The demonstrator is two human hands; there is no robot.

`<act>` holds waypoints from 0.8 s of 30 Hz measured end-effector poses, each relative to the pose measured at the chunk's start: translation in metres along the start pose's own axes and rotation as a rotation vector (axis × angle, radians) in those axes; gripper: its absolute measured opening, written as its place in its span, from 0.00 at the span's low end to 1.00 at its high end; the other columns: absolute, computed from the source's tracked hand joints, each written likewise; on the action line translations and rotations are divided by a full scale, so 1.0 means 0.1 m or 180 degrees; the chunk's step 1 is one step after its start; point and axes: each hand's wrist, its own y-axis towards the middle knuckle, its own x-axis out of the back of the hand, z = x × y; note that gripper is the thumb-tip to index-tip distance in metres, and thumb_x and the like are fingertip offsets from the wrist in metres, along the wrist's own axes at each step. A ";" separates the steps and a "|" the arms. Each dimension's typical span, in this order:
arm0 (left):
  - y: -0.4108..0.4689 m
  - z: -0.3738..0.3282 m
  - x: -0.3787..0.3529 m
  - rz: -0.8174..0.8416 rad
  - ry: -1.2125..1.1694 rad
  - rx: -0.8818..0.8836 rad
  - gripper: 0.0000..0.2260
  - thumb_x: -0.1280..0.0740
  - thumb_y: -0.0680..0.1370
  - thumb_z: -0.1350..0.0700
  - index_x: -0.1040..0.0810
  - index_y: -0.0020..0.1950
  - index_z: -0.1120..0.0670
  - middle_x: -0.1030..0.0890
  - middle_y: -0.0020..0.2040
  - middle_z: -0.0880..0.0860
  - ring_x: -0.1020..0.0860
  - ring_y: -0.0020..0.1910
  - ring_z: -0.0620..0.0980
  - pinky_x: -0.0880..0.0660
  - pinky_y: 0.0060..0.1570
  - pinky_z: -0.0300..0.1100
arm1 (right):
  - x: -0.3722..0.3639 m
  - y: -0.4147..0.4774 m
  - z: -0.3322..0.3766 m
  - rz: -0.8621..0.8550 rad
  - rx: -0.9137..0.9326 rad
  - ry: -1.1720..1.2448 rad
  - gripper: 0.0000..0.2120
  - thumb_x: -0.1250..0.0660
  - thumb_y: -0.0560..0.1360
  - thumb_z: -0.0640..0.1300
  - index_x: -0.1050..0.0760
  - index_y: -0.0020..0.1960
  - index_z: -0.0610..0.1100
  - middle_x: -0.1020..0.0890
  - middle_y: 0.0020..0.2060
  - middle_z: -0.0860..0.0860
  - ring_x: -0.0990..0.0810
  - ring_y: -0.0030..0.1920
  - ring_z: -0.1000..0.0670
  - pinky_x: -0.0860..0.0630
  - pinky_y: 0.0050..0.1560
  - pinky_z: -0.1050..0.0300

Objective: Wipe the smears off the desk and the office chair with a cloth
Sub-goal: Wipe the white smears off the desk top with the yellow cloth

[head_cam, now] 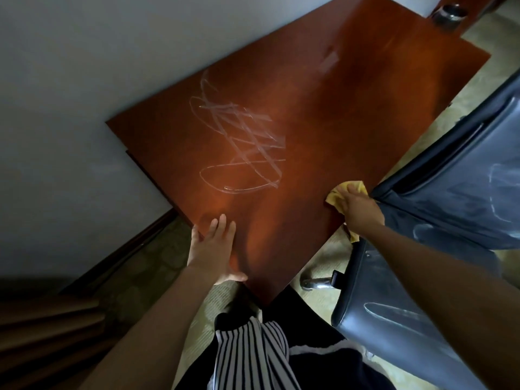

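Observation:
A reddish-brown wooden desk [323, 114] runs diagonally from the near corner to the upper right. White scribbled smears [239, 139] cover its middle left. My left hand [215, 249] rests flat on the desk's near corner, fingers straight. My right hand [358, 209] presses a yellow cloth [336, 192] onto the desk's right edge, fingers curled over it. A dark blue office chair [455, 181] stands right of the desk, with white smears [498, 190] on its backrest and more white smears [394, 312] on the seat edge.
A pale wall [84, 94] borders the desk's left side. Patterned greenish carpet [315, 266] lies below. A chair caster [318, 282] sits near the desk's right edge. A dark round object [450, 11] sits at the desk's far end. Brown stepped furniture [42, 327] is at lower left.

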 end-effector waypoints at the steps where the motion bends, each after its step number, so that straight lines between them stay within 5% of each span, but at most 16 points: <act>1: -0.01 -0.01 0.00 -0.0019 0.0009 0.0008 0.55 0.33 0.67 0.30 0.64 0.77 0.54 0.65 0.77 0.56 0.61 0.77 0.53 0.60 0.72 0.61 | 0.01 0.03 0.04 -0.0024 -0.0145 0.0124 0.20 0.49 0.83 0.44 0.40 0.75 0.49 0.35 0.70 0.47 0.32 0.64 0.40 0.30 0.58 0.45; 5: -0.01 -0.01 -0.03 -0.0036 0.0026 0.0050 0.55 0.33 0.68 0.31 0.65 0.77 0.53 0.67 0.77 0.54 0.62 0.77 0.52 0.60 0.72 0.61 | -0.14 -0.06 0.22 -0.0151 -0.0305 0.0414 0.20 0.51 0.83 0.48 0.39 0.74 0.48 0.39 0.73 0.45 0.41 0.71 0.38 0.41 0.69 0.42; 9: 0.01 0.03 -0.03 -0.0025 0.0043 0.0038 0.54 0.34 0.68 0.31 0.66 0.77 0.52 0.68 0.77 0.53 0.63 0.76 0.51 0.60 0.71 0.62 | -0.30 -0.25 0.33 -0.0252 0.0126 0.0432 0.21 0.48 0.82 0.51 0.37 0.74 0.51 0.41 0.75 0.49 0.47 0.74 0.42 0.51 0.73 0.45; 13: 0.01 0.01 -0.03 -0.0027 0.0026 0.0087 0.54 0.34 0.68 0.30 0.66 0.77 0.52 0.67 0.77 0.52 0.63 0.76 0.50 0.59 0.72 0.61 | -0.34 -0.47 0.38 -0.0307 0.0742 0.0592 0.20 0.36 0.78 0.48 0.29 0.69 0.47 0.35 0.73 0.46 0.41 0.73 0.38 0.44 0.71 0.41; 17: 0.02 0.01 -0.07 -0.0030 -0.0055 0.0158 0.54 0.34 0.67 0.30 0.66 0.77 0.50 0.68 0.77 0.50 0.64 0.76 0.49 0.61 0.72 0.60 | -0.35 -0.66 0.40 -0.0704 0.1655 0.0480 0.21 0.20 0.63 0.43 0.18 0.55 0.43 0.20 0.59 0.43 0.23 0.58 0.33 0.28 0.55 0.34; 21: 0.03 0.00 -0.09 -0.0084 -0.0100 0.0203 0.55 0.33 0.66 0.31 0.66 0.77 0.50 0.68 0.77 0.49 0.64 0.76 0.48 0.61 0.72 0.59 | -0.41 -0.79 0.41 -0.0513 0.2602 0.0193 0.23 0.20 0.63 0.49 0.18 0.57 0.48 0.19 0.58 0.48 0.21 0.58 0.38 0.28 0.55 0.36; 24: 0.03 -0.01 -0.09 -0.0079 -0.0157 0.0240 0.55 0.32 0.66 0.31 0.66 0.77 0.48 0.69 0.76 0.48 0.65 0.76 0.47 0.61 0.72 0.60 | -0.41 -0.80 0.44 -0.0459 0.3256 0.0050 0.17 0.34 0.73 0.54 0.21 0.60 0.52 0.21 0.61 0.52 0.23 0.62 0.42 0.29 0.59 0.39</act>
